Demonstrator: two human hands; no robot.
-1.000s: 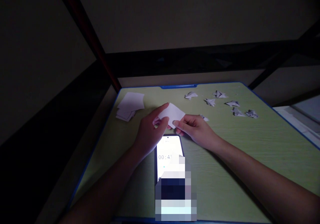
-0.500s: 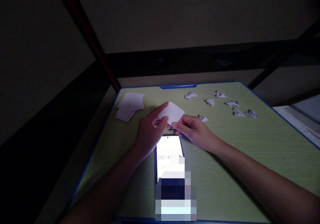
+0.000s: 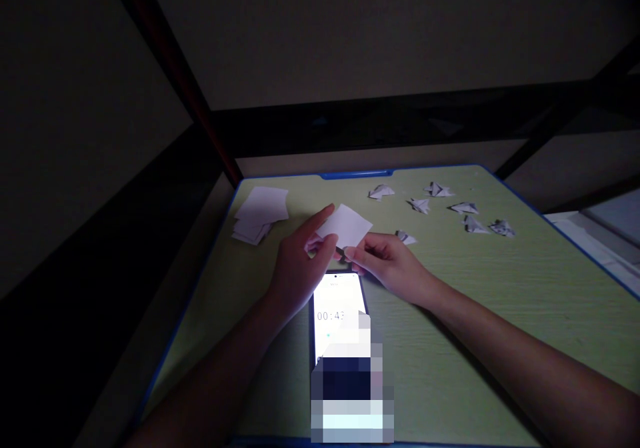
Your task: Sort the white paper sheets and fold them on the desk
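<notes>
Head view: the left hand (image 3: 300, 268) and the right hand (image 3: 387, 265) meet above the middle of the green table (image 3: 500, 315); both pinch a white paper square (image 3: 346, 227), the left hand closed on its 9 o'clock corner with thumb and fingertips, the right hand closed on its 6 o'clock edge; the paper is lifted off the table and tilted. At 6 o'clock of the hands a lit phone (image 3: 336, 308) lies flat on the table, showing a timer, its lower part blurred out; at 10 o'clock of the hands a loose stack of white sheets (image 3: 260, 211) rests near the table's far left corner; from 1 to 2 o'clock several small folded paper shapes (image 3: 450, 208) lie scattered and apart, one of them (image 3: 405, 237) just beside the right hand.
</notes>
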